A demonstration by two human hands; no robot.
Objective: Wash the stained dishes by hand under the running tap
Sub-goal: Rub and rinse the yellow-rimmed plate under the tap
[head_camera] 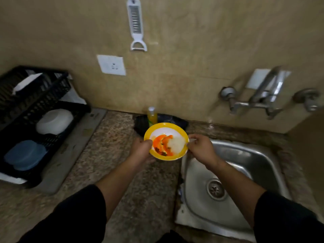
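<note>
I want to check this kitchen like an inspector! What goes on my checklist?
Surface: speckled stone counter, with a steel sink set in at the right.
Job's things: yellow-rimmed plate with orange stains, held over the counter beside the sink; tap on the wall, no water stream seen.
Clutter: soap bottle behind the plate; black rack at left holding a white bowl and a blue dish.
Hands: left hand grips the plate's left rim; right hand pinches its right rim.
Cables: nothing seen.
Surroundings: socket and hanging peeler on the wall.

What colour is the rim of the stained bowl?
Yellow rim, white inside with orange stains; head view.
</note>
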